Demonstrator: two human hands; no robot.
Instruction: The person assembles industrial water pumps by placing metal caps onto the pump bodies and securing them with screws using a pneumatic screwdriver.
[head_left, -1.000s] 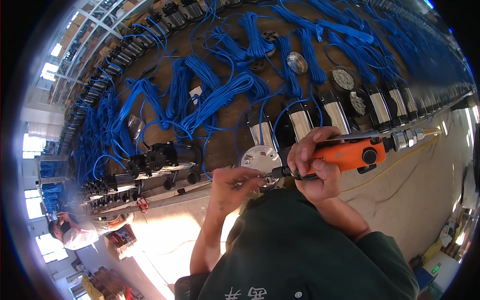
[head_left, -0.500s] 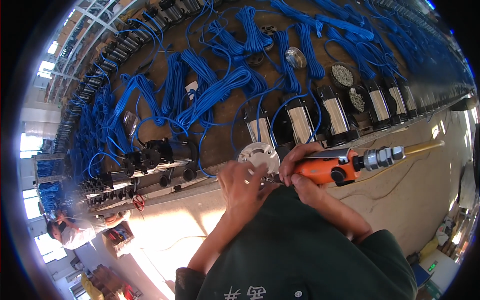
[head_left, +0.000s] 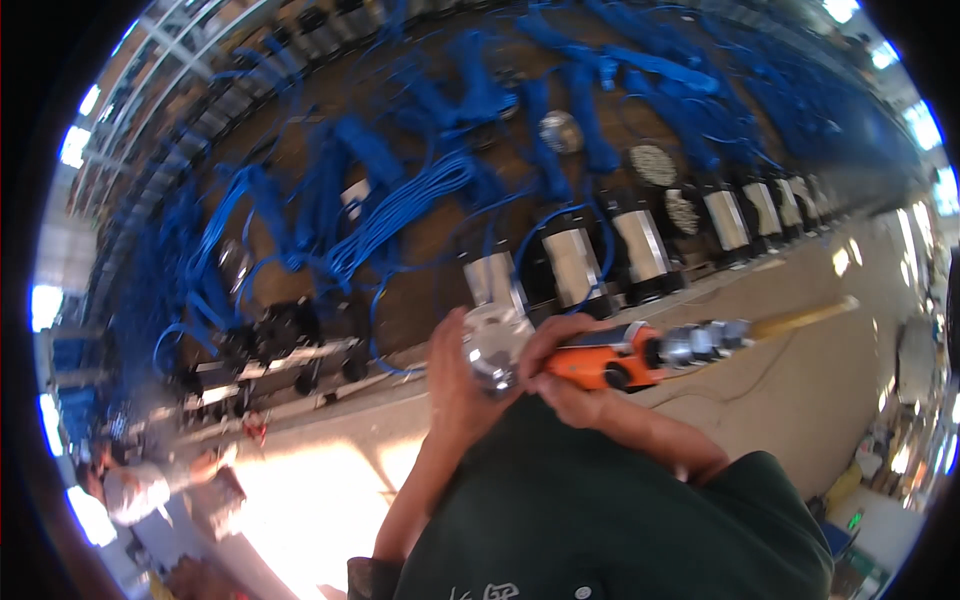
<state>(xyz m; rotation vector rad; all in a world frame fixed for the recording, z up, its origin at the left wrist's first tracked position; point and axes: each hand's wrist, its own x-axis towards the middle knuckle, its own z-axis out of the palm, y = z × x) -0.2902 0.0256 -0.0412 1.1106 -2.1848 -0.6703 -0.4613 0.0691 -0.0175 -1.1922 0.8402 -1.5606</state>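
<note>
My right hand (head_left: 565, 385) is wrapped around an orange pneumatic screwdriver (head_left: 612, 360). The tool lies sideways, its metal hose fitting and yellow hose pointing right. Against the left side of a shiny round metal part (head_left: 492, 362) my left hand (head_left: 455, 385) is closed, with the fingers along its edge. The part sits at the near edge of the bench, and the tool's tip meets it or comes close; the right fingers hide that spot. Just behind stands a steel cylinder with black ends (head_left: 493, 280), probably a pump body.
More steel cylinders (head_left: 640, 245) line the bench edge to the right. Coiled blue cables (head_left: 400, 215) cover the bench. Two dishes of small parts (head_left: 653, 165) and a metal bowl (head_left: 560, 132) lie among them. Black pump parts (head_left: 290, 330) are at left; another person (head_left: 135, 490) is at far left.
The whole view has shifted and blurred. My left fingers have moved from over the round metal part to its left side, and its shiny curved side now shows. The screwdriver stays in my right hand.
</note>
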